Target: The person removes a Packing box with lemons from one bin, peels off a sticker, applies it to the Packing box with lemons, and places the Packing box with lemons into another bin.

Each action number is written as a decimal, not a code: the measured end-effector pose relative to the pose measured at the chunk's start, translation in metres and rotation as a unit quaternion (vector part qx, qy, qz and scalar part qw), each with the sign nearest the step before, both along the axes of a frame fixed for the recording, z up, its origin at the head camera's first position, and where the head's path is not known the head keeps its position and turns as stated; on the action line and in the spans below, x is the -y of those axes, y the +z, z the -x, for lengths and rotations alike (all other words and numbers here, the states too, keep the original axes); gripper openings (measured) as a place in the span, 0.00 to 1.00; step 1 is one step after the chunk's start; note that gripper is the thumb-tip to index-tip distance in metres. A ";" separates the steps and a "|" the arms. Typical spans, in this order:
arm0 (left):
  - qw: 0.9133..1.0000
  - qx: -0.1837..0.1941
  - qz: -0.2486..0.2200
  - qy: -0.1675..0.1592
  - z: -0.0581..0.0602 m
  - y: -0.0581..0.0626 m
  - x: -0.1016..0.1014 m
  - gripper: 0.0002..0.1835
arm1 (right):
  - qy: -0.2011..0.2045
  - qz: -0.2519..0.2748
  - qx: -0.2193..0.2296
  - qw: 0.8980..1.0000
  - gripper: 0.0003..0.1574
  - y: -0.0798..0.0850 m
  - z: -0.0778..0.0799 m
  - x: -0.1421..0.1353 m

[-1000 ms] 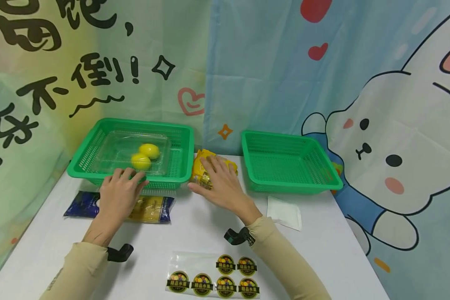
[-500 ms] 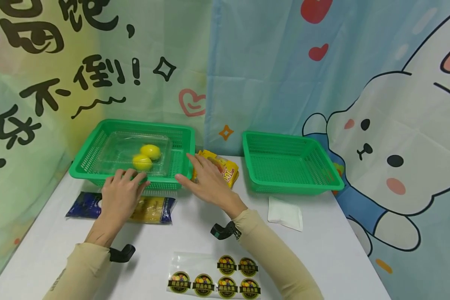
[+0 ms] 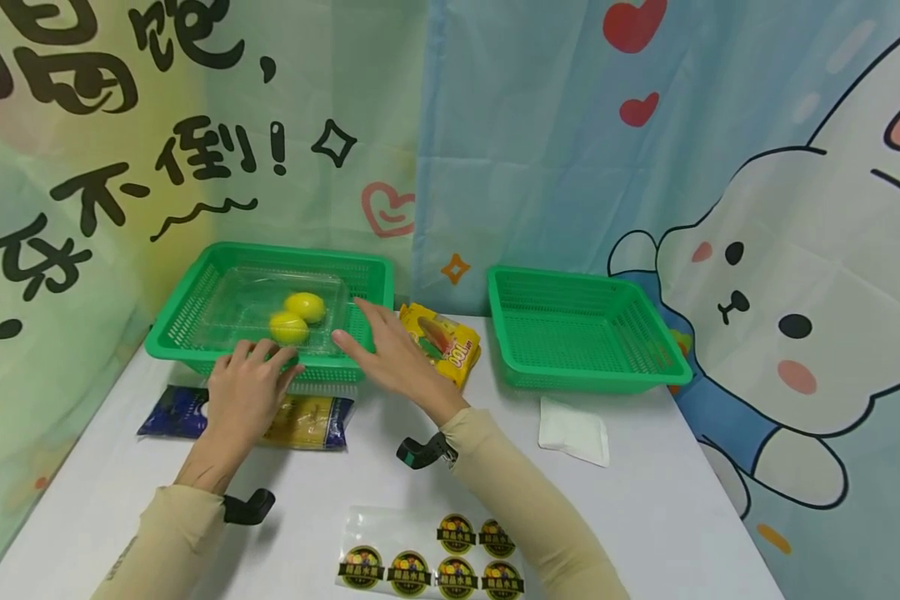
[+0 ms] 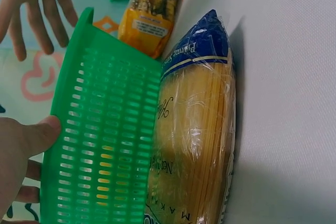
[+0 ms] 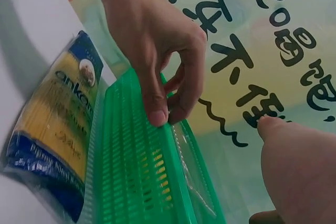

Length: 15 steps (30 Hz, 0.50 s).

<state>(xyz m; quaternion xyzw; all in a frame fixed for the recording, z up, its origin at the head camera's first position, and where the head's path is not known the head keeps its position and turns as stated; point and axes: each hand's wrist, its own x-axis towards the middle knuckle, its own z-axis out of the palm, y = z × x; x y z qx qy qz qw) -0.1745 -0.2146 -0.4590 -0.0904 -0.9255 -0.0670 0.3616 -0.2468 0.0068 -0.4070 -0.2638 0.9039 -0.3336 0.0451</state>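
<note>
My left hand (image 3: 246,390) grips the near rim of the left green basket (image 3: 183,343); in the right wrist view its thumb lies outside the rim and its fingers inside. Within that basket sits a clear plastic box (image 3: 232,304) with two yellow lemons (image 3: 304,307). My right hand (image 3: 399,354) hovers with spread fingers by the basket's right end, holding nothing. Just behind it lies a yellow snack packet (image 3: 450,343). A bag of spaghetti (image 4: 191,124), blue at its ends, lies before the basket, partly hidden in the head view by my left hand.
A second green basket (image 3: 585,379) stands at the right with nothing in it. Before it lies a flat white packet (image 3: 573,432). A sheet of round stickers (image 3: 408,573) is near the front, partly under my right sleeve. A printed curtain (image 3: 525,167) hangs behind the table.
My right hand has left the yellow snack packet and moved left to the basket's right end. My left hand stays on the rim. The head view has shifted slightly.
</note>
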 end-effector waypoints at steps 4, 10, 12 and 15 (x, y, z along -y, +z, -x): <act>1.000 0.000 0.002 0.001 0.000 0.000 0.000 0.15 | -0.002 0.022 0.020 1.000 0.49 -0.001 0.004 0.012; 1.000 0.002 0.004 0.004 0.000 0.000 0.000 0.16 | -0.013 0.026 0.037 0.999 0.49 -0.002 0.009 0.029; 1.000 0.003 0.004 0.004 0.000 0.001 0.000 0.15 | -0.019 0.023 0.039 0.999 0.48 -0.003 0.010 0.033; 1.000 0.003 0.007 0.004 0.000 0.001 0.000 0.15 | -0.027 0.017 0.042 0.999 0.48 -0.004 0.012 0.038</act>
